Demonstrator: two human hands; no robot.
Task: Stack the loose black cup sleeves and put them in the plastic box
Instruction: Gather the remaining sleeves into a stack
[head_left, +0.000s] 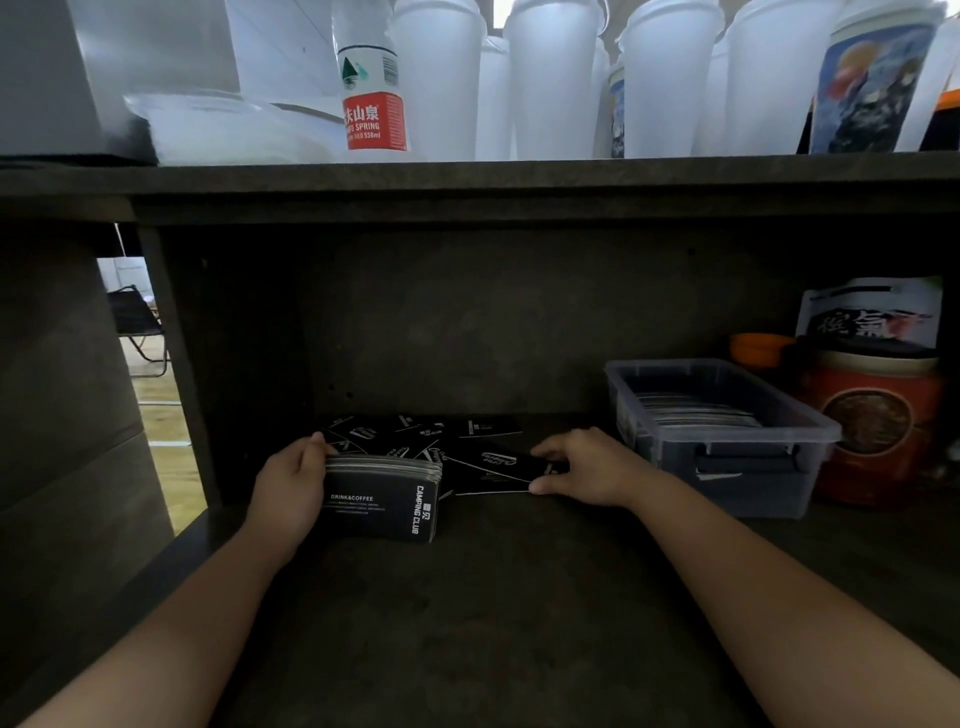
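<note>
The dark lower shelf (493, 623) carries loose black sleeves (467, 436) scattered at its back, a clear box (727, 467) at right (more sleeves inside), and a red tin (878, 431) beside it. The upper shelf (467, 176) bears white cups (550, 83) and a bottle (371, 88).

Loose sleeves (470, 434) partly behind held stack (382, 496); small print illegible.

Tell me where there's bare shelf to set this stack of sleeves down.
Bare shelf lies in front of the stack, between both forearms. It is crowded behind, where loose sleeves are scattered, and at the right, where the plastic box and a red canister stand.
</note>
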